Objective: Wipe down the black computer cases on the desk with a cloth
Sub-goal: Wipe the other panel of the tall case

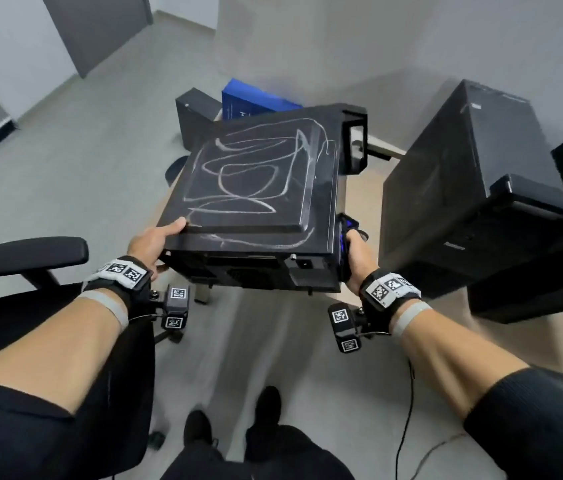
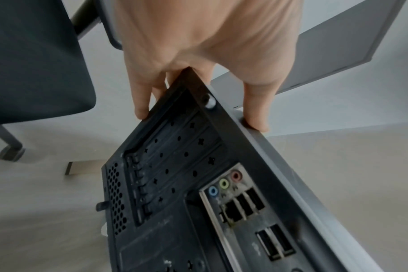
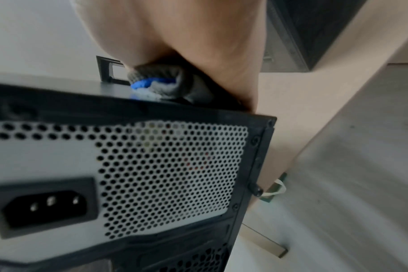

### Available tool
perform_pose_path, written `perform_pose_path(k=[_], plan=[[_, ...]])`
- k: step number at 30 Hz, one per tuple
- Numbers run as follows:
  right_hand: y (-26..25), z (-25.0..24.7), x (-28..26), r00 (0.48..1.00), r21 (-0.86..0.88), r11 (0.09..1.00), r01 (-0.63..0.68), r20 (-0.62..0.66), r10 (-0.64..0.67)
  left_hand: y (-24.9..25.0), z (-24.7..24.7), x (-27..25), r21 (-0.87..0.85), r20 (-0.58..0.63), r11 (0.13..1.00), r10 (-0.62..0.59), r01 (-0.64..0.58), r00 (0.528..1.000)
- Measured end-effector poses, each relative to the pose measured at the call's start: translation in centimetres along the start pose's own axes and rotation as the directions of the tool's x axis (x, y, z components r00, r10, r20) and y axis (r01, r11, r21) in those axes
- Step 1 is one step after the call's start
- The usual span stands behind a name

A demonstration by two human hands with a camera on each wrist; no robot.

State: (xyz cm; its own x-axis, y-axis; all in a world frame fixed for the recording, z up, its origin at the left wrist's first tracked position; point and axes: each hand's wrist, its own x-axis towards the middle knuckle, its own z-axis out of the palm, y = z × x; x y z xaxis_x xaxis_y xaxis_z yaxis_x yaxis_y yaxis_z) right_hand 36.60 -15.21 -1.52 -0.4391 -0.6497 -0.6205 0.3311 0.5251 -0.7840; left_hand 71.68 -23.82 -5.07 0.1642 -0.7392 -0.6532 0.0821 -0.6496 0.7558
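A black computer case lies on its side over the desk's near-left corner, pale dust scribbles across its top panel. My left hand grips the rear left corner, thumb on the top panel; the left wrist view shows my fingers hooked over the ported back edge of the case. My right hand grips the case's right side with a grey and blue cloth bunched under it. In the right wrist view the cloth is squeezed between the palm and the case.
A tall black case and another black case lying flat stand on the beige desk at right. Behind are a small black case and a blue box. An office chair is at left; a cable trails on the floor.
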Motion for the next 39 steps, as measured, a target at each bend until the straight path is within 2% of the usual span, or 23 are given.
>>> perform_pose_path(k=[2, 5, 10, 12, 14, 18, 22, 24, 25, 27, 28, 29, 30, 32, 35, 37, 39], plan=[[0.1, 0.4, -1.0, 0.999, 0.027, 0.999, -0.042, 0.018, 0.041, 0.1, 0.7, 0.3, 0.009, -0.004, 1.0, 0.007, -0.007, 1.0], [0.8, 0.3, -0.3, 0.998, 0.087, 0.994, -0.069, 0.005, 0.069, 0.1, 1.8, -0.3, 0.072, -0.024, 0.993, 0.094, -0.092, 0.995], [0.7, -0.8, 1.9, 0.991, 0.145, 0.982, -0.12, 0.077, 0.11, 0.1, 3.9, 0.6, 0.192, -0.061, 0.959, 0.223, -0.207, 0.973], [-0.2, -0.8, 1.6, 0.987, 0.163, 0.977, -0.136, 0.104, 0.12, 0.7, 4.6, 0.3, 0.192, -0.065, 0.959, 0.226, -0.21, 0.972], [-0.7, -0.9, 2.0, 0.993, 0.171, 0.979, -0.107, 0.069, 0.096, 0.8, 5.3, 0.0, 0.204, -0.06, 0.955, 0.23, -0.214, 0.971], [-1.1, -0.7, 2.9, 0.996, 0.05, 0.998, -0.032, -0.085, 0.036, 0.6, 5.1, 0.8, 0.199, -0.062, 0.959, 0.218, -0.202, 0.974], [-2.0, -0.5, 1.9, 0.974, -0.29, 0.957, 0.035, -0.203, -0.097, 1.4, 4.8, 1.0, 0.19, 0.022, 0.966, 0.172, -0.173, 0.985], [-2.8, -0.1, 0.7, 0.946, -0.501, 0.853, 0.142, -0.185, -0.266, 2.1, 4.1, 1.6, 0.26, 0.037, 0.951, 0.162, -0.166, 0.986], [-3.1, 0.0, 0.6, 0.913, -0.589, 0.778, 0.22, -0.157, -0.377, 2.2, 3.9, 2.4, 0.284, 0.042, 0.945, 0.159, -0.164, 0.986], [-3.5, 0.5, 0.7, 0.829, -0.766, 0.548, 0.335, -0.036, -0.557, 1.9, 3.3, 5.3, 0.32, 0.067, 0.931, 0.166, -0.178, 0.984], [-3.4, 0.9, 0.9, 0.816, -0.859, 0.393, 0.328, 0.048, -0.576, 1.7, 3.2, 6.4, 0.322, 0.068, 0.928, 0.174, -0.187, 0.982], [-3.1, 1.5, 1.4, 0.827, -0.917, 0.263, 0.299, 0.112, -0.55, 1.5, 3.1, 7.4, 0.3, 0.051, 0.936, 0.178, -0.185, 0.983], [-2.8, 2.0, 1.7, 0.852, -0.94, 0.197, 0.278, 0.147, -0.503, 1.8, 3.2, 7.1, 0.273, 0.05, 0.948, 0.155, -0.162, 0.987], [-2.7, 2.9, 1.7, 0.882, -0.946, 0.18, 0.271, 0.169, -0.44, 2.5, 3.9, 5.5, 0.209, 0.074, 0.97, 0.113, -0.126, 0.991], [-3.1, 5.3, 1.3, 0.856, -0.926, 0.137, 0.351, 0.259, -0.447, 3.4, 4.4, 3.8, 0.134, 0.159, 0.989, 0.039, -0.061, 0.986], [-3.2, 8.7, 1.0, 0.81, -0.886, 0.059, 0.46, 0.391, -0.438, 3.8, 4.3, 3.0, 0.091, 0.186, 0.996, -0.001, -0.016, 0.983], [-2.4, 13.6, 0.2, 0.741, -0.81, -0.025, 0.585, 0.547, -0.389, 4.3, 4.2, 2.3, 0.033, 0.196, 0.999, -0.007, 0.001, 0.981]])
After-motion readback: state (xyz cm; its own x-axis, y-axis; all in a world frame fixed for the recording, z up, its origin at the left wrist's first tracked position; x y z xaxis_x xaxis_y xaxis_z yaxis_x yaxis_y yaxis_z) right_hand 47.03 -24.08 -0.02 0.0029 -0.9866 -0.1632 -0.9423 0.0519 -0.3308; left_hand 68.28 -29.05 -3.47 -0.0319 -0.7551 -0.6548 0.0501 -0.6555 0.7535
